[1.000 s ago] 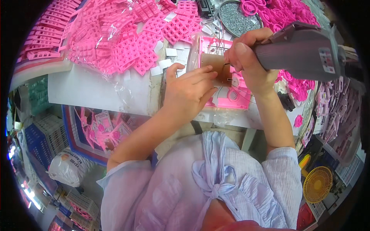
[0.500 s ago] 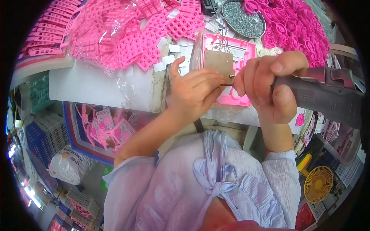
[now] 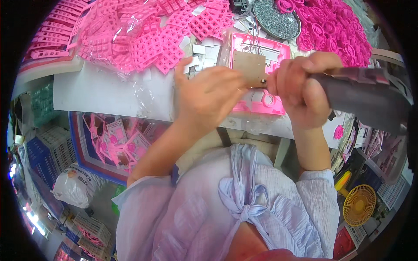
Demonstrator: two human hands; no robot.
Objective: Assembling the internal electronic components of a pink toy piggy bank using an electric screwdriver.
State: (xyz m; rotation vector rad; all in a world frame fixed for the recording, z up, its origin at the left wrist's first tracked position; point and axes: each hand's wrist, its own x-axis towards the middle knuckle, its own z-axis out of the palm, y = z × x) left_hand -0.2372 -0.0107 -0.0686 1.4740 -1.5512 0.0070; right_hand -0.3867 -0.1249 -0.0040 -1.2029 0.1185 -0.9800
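A pink plastic housing (image 3: 273,106) lies on the work surface in front of me, with a brown circuit board (image 3: 249,68) and thin wires (image 3: 257,41) inside. My right hand (image 3: 305,85) is wrapped round a dark grey power screwdriver (image 3: 363,98), which points left over the board's lower right corner. The bit is mostly lost in blur. My left hand (image 3: 209,95) hovers at the housing's left side, fingers toward the board and one finger raised. Motion smears its fingertips, so whether anything is pinched there is unclear.
Pink button-grid pieces (image 3: 150,50) heap up at the far left. A round dish of small screws (image 3: 276,19) and a pile of magenta rings (image 3: 333,32) stand at the far right. A blue-rimmed bin (image 3: 80,150) holds pink parts below the table's left side.
My left hand has drawn back leftward from the screwdriver's tip. The right hand and the screwdriver have shifted only slightly, still over the board's lower right corner.
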